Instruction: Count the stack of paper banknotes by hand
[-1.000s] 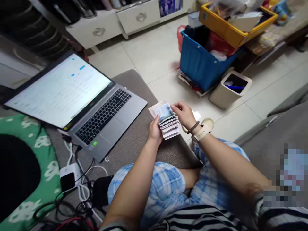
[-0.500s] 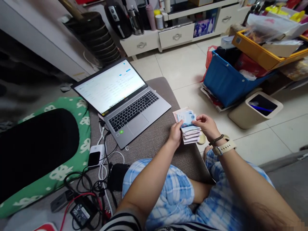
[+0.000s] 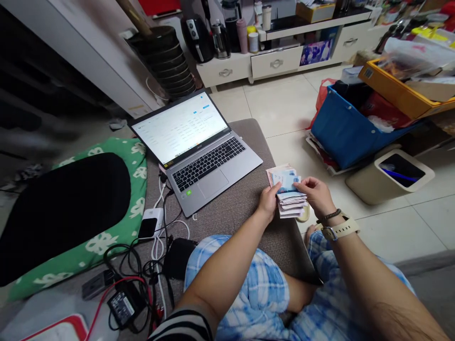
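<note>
A thick stack of banknotes point(image 3: 288, 194) sits between both my hands, just over the right edge of a grey cushion seat point(image 3: 234, 213). My left hand point(image 3: 269, 202) grips the stack from its left side, thumb on top. My right hand point(image 3: 315, 195) closes on the stack's right side, its fingers on the top notes. A pale watch and a bead bracelet ring my right wrist. My legs in blue plaid shorts fill the bottom of the view.
An open laptop point(image 3: 199, 147) stands on the seat to the left. Cables, a charger and a small white device point(image 3: 151, 222) lie by a green cushion point(image 3: 88, 237). On the tiled floor at right stand a blue bin point(image 3: 344, 132), a beige wastebasket point(image 3: 387, 177) and a yellow tray point(image 3: 398, 90).
The view has swung up and to the left, showing more of the room. Both hands stay on the banknotes, and my right fingers have shifted slightly over the top notes.
</note>
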`<move>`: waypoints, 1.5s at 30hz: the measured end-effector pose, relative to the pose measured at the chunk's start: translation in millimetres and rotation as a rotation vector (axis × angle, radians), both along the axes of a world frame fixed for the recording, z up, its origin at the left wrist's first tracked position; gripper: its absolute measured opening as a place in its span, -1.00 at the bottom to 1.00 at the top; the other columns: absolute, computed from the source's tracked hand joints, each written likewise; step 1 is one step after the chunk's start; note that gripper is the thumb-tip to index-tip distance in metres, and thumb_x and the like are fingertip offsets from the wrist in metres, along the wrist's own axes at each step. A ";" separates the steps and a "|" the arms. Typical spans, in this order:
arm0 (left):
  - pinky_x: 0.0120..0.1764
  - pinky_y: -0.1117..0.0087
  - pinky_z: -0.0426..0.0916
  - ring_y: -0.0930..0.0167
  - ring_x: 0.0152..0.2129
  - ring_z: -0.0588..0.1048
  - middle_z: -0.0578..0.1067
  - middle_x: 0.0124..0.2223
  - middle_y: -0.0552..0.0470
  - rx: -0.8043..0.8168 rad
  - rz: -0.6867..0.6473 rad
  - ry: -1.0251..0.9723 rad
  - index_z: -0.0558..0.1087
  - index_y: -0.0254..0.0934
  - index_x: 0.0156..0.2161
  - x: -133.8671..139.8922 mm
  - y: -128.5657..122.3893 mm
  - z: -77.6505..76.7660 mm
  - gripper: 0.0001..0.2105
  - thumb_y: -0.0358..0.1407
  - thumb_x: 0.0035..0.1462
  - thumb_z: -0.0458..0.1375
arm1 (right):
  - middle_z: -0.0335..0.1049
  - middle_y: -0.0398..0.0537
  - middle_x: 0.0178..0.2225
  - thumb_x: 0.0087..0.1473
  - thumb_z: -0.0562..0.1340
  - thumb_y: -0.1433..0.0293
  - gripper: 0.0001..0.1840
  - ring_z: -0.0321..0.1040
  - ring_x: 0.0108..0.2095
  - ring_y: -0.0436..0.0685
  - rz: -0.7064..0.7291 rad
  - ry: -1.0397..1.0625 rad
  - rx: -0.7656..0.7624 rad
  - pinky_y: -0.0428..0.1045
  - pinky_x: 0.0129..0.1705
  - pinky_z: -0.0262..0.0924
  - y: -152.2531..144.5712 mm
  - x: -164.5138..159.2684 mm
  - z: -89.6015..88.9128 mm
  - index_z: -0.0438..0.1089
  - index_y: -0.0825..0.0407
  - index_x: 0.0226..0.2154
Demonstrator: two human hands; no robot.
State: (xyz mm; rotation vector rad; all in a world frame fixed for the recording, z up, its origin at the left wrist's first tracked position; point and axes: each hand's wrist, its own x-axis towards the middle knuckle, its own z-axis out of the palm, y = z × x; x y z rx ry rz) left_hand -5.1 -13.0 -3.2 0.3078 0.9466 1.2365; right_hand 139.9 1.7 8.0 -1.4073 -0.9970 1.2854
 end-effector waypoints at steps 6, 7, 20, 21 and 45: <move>-0.02 0.19 0.41 0.15 -0.15 0.60 0.64 -0.27 -0.16 -0.010 0.000 -0.022 0.56 -0.40 -0.26 0.4 0.2 4.2 -0.66 -0.20 -0.12 0.42 | 0.32 -0.19 -0.59 -0.32 0.51 0.06 -0.53 0.18 -0.55 -0.01 0.017 0.023 0.007 -0.05 -0.47 0.08 0.8 0.2 -1.6 0.34 0.03 -0.59; -0.01 0.20 0.41 0.15 -0.15 0.60 0.64 -0.27 -0.16 -0.009 0.000 -0.026 0.56 -0.40 -0.25 0.6 0.2 5.2 -0.65 -0.19 -0.12 0.42 | 0.32 -0.19 -0.59 -0.32 0.50 0.05 -0.52 0.18 -0.55 -0.01 0.015 0.020 0.008 -0.05 -0.48 0.08 1.1 0.0 -1.4 0.34 0.03 -0.59; 0.02 0.18 0.42 0.16 -0.12 0.60 0.64 -0.26 -0.16 -0.074 -0.050 -0.097 0.55 -0.40 -0.27 1.8 2.0 8.8 -0.74 -0.21 0.02 0.35 | 0.31 -0.20 -0.60 -0.23 0.44 -0.01 -0.53 0.20 -0.55 0.01 0.003 -0.092 0.075 -0.05 -0.47 0.10 4.8 0.2 -2.8 0.34 0.00 -0.58; 0.02 0.19 0.42 0.16 -0.12 0.60 0.65 -0.25 -0.16 -0.089 -0.052 -0.110 0.55 -0.39 -0.26 1.9 2.9 9.1 -0.75 -0.21 0.06 0.31 | 0.32 -0.20 -0.59 -0.21 0.43 0.00 -0.54 0.21 -0.55 0.01 0.007 -0.101 0.084 -0.05 -0.46 0.11 4.9 0.3 -3.1 0.34 0.00 -0.57; 0.08 0.17 0.41 0.19 -0.10 0.60 0.66 -0.22 -0.11 -0.186 0.016 -0.088 0.57 -0.37 -0.18 -0.5 9.8 12.0 -0.76 -0.25 0.21 0.12 | 0.42 -0.14 -0.49 -0.29 0.48 0.06 -0.58 0.31 -0.45 0.03 0.109 0.087 0.077 -0.02 -0.34 0.23 3.7 -5.7 12.8 0.43 0.02 -0.51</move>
